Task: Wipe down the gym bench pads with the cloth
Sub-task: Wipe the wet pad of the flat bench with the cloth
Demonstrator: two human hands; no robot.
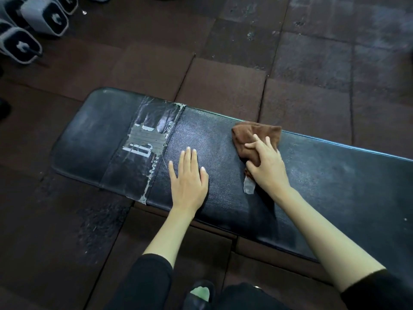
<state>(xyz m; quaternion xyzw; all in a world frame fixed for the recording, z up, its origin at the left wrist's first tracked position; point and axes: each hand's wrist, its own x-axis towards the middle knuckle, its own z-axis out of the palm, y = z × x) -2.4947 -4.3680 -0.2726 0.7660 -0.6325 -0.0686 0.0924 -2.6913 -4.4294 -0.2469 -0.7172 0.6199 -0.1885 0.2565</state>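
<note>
Cloth (252,135) lies bunched on the pad (335,186), right of the taped band (143,142), held in the curled grip of our right hand (270,168). Our left hand (190,177) rests flat, fingers straight, between band and cloth. The pad's long axis runs on away from the band, so we judge the next sweep goes that way.

Left hand (188,177) lies flat, palm down, fingers straight, pointing far. Right hand (267,163), just to its right, grips the cloth (250,135) with curled fingers. Both forearms (169,231) are bare.
</note>
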